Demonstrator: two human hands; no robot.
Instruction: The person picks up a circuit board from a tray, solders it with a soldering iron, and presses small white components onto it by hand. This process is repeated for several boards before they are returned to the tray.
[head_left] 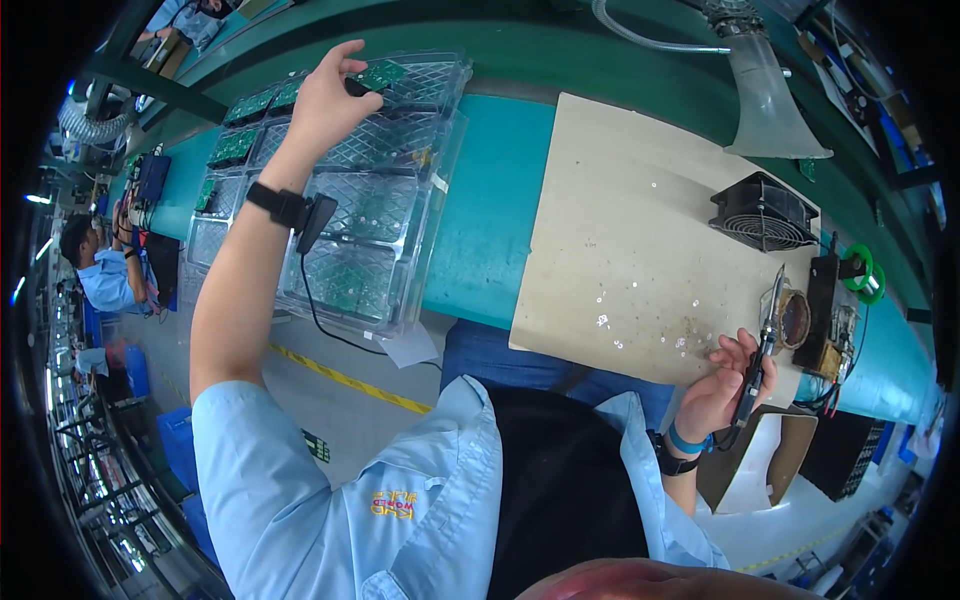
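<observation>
At the back left, my left hand (332, 100) is over a clear plastic tray (345, 225) with diamond-patterned compartments. Its thumb and fingers are curled around a green circuit board (384, 75) with a dark part at the near edge; the exact contact is partly hidden. More green circuit boards (234, 147) lie in the tray's far and left compartments. My right hand (722, 388) holds a soldering iron (752, 385) by its black handle, the metal tip pointing away from me. Just beyond that hand is a round brownish tin (793, 318).
A beige board (610, 230) dotted with small white bits covers the bench's middle. On its right stand a black fan (765, 212) and a green solder spool (866, 275). A translucent fume hood (765, 105) hangs behind. A cable runs from my left wrist strap (290, 208). A co-worker (105, 270) sits far left.
</observation>
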